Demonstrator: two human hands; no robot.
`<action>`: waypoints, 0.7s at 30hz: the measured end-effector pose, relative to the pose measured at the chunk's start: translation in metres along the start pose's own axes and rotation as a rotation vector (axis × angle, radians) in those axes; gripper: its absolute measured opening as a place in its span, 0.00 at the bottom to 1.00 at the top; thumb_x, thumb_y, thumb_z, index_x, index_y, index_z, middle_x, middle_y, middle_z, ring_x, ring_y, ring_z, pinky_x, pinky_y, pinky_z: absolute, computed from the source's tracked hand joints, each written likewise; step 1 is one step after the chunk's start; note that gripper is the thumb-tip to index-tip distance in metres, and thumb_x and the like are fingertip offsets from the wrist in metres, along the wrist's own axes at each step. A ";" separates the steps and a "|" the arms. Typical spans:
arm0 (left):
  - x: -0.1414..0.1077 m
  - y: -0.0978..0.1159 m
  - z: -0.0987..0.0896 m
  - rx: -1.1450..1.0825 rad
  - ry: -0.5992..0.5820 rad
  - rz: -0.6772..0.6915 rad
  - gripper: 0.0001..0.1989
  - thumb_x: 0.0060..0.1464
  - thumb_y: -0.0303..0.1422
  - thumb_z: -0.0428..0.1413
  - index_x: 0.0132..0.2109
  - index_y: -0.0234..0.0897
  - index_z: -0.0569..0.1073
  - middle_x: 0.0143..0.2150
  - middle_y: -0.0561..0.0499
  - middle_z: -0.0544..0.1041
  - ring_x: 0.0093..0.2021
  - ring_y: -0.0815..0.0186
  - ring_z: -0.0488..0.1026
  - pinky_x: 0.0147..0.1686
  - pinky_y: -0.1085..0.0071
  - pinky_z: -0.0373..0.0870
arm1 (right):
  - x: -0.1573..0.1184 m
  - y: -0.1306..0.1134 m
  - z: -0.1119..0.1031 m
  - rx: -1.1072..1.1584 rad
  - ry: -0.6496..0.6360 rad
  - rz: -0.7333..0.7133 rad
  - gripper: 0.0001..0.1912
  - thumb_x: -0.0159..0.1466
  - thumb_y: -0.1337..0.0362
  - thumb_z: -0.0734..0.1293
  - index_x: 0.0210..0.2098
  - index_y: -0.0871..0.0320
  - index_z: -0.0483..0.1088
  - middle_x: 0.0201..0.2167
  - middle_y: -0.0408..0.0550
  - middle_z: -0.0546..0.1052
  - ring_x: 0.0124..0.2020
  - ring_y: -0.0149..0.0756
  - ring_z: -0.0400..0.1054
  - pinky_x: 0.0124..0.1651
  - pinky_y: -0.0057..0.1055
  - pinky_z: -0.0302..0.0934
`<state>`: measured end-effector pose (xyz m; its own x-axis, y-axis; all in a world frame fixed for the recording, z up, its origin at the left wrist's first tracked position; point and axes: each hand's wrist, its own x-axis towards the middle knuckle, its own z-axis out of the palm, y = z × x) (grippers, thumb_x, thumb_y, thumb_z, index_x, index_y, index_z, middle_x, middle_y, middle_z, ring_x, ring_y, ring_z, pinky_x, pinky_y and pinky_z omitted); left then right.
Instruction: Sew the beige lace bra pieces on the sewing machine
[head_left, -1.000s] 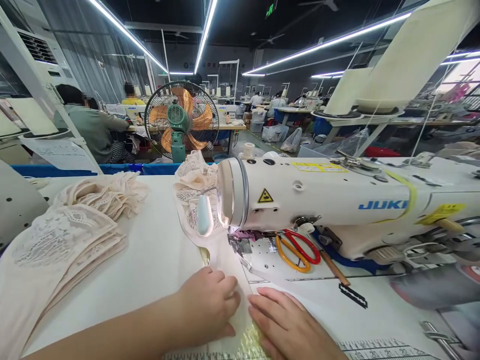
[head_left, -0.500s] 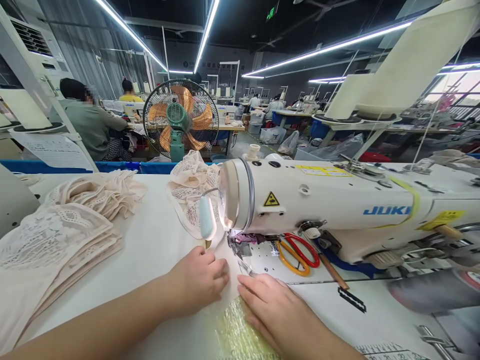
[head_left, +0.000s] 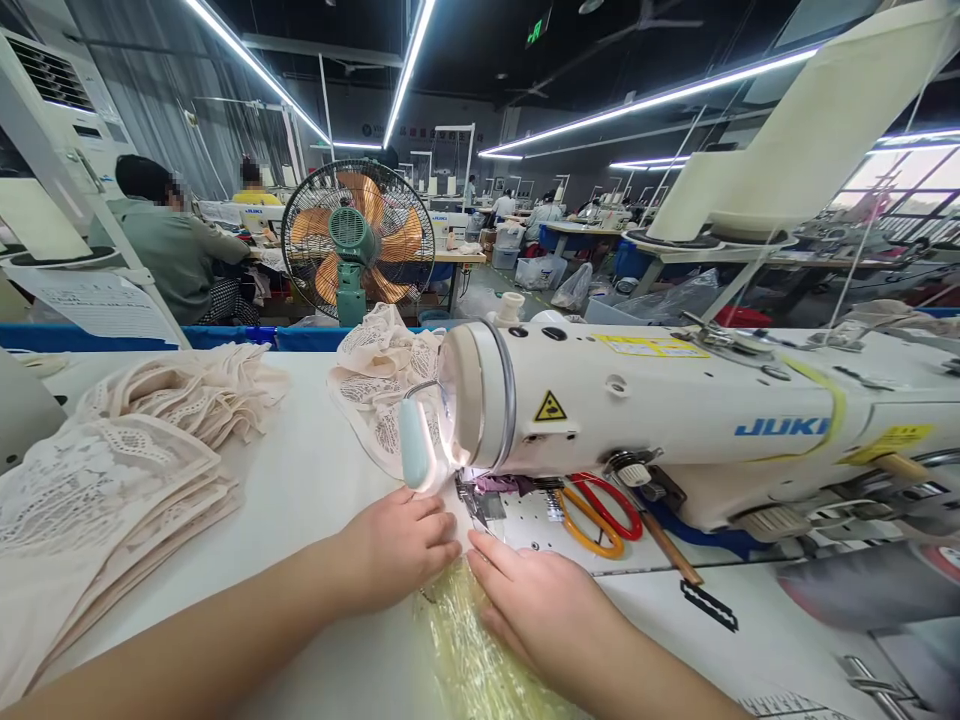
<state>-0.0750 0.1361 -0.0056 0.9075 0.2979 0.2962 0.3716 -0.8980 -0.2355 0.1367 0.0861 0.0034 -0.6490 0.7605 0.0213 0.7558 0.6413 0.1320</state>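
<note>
My left hand (head_left: 405, 545) is closed just in front of the needle area of the sewing machine (head_left: 585, 400), its fingers curled on a pale piece of fabric (head_left: 442, 492) that is mostly hidden. Beside it, my right hand (head_left: 536, 600) lies with fingers stretched out flat, fingertips close to the metal guide (head_left: 480, 508) at the needle plate. Under and between both hands runs a shiny, yellowish, see-through bundle (head_left: 472, 660) towards the table's front edge. Lace fabric pieces (head_left: 382, 370) lie behind the machine head.
Stacked lace pieces (head_left: 112, 480) cover the table's left side. Scissors with red and orange handles (head_left: 600, 520), a wooden-handled blade tool (head_left: 705, 600) and a grey thread cone (head_left: 862, 590) lie right. A fan (head_left: 356, 235) stands beyond; a co-worker (head_left: 165, 240) sits far left.
My left hand has come slightly nearer my right, which has shifted a little left. More of the yellowish bundle shows between them. The camera view has moved slightly.
</note>
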 end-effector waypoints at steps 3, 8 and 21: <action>-0.002 -0.004 0.004 -0.009 -0.007 -0.003 0.11 0.60 0.28 0.48 0.48 0.37 0.71 0.46 0.47 0.76 0.46 0.60 0.70 0.57 0.50 0.55 | 0.004 -0.001 -0.002 -0.024 -0.037 0.016 0.21 0.60 0.63 0.64 0.52 0.60 0.69 0.56 0.47 0.71 0.31 0.38 0.74 0.27 0.35 0.63; -0.002 -0.009 0.011 -0.008 -0.002 -0.015 0.12 0.62 0.28 0.47 0.51 0.40 0.69 0.51 0.49 0.75 0.48 0.60 0.70 0.57 0.53 0.54 | -0.002 -0.005 0.002 -0.060 0.073 0.014 0.19 0.57 0.64 0.66 0.49 0.60 0.71 0.52 0.47 0.75 0.25 0.35 0.72 0.24 0.34 0.58; -0.004 -0.017 0.012 -0.144 -0.088 -0.028 0.17 0.59 0.26 0.47 0.54 0.40 0.66 0.56 0.51 0.72 0.52 0.59 0.67 0.60 0.49 0.44 | -0.012 0.001 0.003 0.090 0.145 0.072 0.06 0.58 0.68 0.64 0.34 0.55 0.70 0.22 0.42 0.72 0.21 0.36 0.66 0.22 0.32 0.44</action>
<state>-0.0827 0.1541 -0.0139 0.9132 0.3452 0.2167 0.3711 -0.9241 -0.0916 0.1457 0.0778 0.0003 -0.5939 0.7862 0.1705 0.8011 0.5975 0.0355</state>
